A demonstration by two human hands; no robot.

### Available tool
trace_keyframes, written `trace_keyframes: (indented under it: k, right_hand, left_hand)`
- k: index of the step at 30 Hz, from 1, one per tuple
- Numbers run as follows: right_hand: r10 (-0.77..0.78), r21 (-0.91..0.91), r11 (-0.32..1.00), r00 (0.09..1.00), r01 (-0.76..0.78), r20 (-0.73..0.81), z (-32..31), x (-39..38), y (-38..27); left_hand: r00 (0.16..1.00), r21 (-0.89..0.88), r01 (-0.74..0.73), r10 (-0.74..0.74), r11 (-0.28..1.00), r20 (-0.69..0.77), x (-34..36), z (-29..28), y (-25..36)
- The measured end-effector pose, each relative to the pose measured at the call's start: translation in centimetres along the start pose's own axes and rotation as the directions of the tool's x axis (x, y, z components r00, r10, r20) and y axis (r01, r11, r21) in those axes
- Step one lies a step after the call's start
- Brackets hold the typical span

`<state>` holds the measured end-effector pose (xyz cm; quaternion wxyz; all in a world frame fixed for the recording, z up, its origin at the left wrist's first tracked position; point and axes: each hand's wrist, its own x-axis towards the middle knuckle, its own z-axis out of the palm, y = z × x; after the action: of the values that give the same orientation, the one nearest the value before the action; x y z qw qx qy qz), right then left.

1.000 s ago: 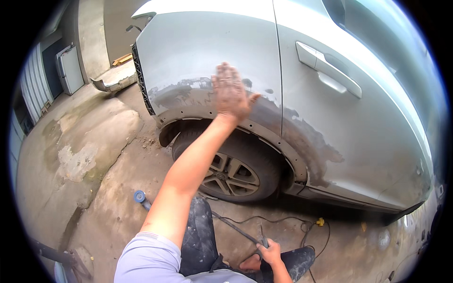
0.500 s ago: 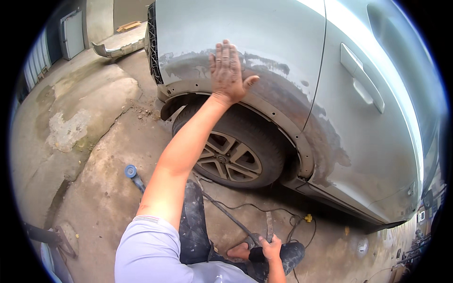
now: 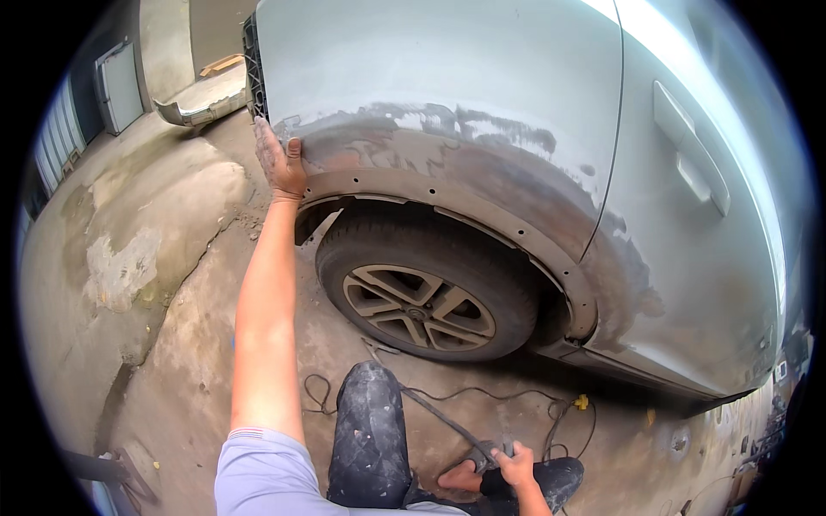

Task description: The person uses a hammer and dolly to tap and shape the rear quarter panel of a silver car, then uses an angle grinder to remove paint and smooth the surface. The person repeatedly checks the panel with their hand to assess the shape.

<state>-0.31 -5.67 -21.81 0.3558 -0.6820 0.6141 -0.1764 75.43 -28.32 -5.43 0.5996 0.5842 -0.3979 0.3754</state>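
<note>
My left hand (image 3: 280,162) lies along the rear edge of a silver car's fender panel (image 3: 447,52), fingers stretched out and thumb apart, with nothing in it. Beside it runs a sanded patch (image 3: 404,148) of grey and brown above the wheel arch (image 3: 396,187). Low down by my knee, my right hand (image 3: 516,466) is closed around a narrow flat strip-like tool (image 3: 506,423), blurred, whose exact kind I cannot make out. A dark hose (image 3: 443,420) leads up to that hand; whether it is gripped too is unclear.
The car's wheel (image 3: 422,301) stands under the arch. A thin cable (image 3: 482,390) with a yellow connector (image 3: 582,402) lies on the concrete floor (image 3: 185,370). Farther left, a detached bumper (image 3: 202,99) rests on the ground. The door handle (image 3: 688,142) juts out at right.
My left hand has slid left across the sanded patch to the panel's edge. My right hand stays low, still closed on the strip-like tool. The view has shifted slightly.
</note>
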Motion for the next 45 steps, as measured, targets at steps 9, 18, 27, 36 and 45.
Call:
trace_keyframes:
  k: [9, 18, 27, 36, 45]
  right_hand:
    - [-0.011, 0.072, 0.997, 0.998, 0.007, 0.062, -0.1, 0.1, -3.2]
    - [-0.044, 0.073, 0.996, 0.999, 0.043, 0.024, -1.8, -0.7, -1.0]
    - [-0.034, 0.282, 0.958, 0.998, 0.05, -0.062, -3.7, -1.2, -0.1]
    - [0.003, 0.324, 0.945, 0.984, 0.056, -0.18, -5.4, -2.0, 1.4]
    - [0.028, 0.446, 0.895, 0.999, -0.013, -0.027, -5.7, 0.6, -0.8]
  left_hand:
    - [0.91, 0.043, 0.414, -0.412, 0.909, -0.054, -1.1, 1.7, 7.5]
    - [0.693, -0.012, 0.714, -0.709, 0.7, -0.132, 1.0, 5.1, 26.5]
    - [0.729, -0.001, 0.679, -0.674, 0.734, -0.115, -0.2, 6.6, 34.2]
    - [0.434, 0.026, 0.9, -0.892, 0.435, -0.122, 4.3, 3.6, 19.3]
    - [0.434, 0.057, 0.901, -0.895, 0.43, -0.106, 4.9, 3.2, 18.1]
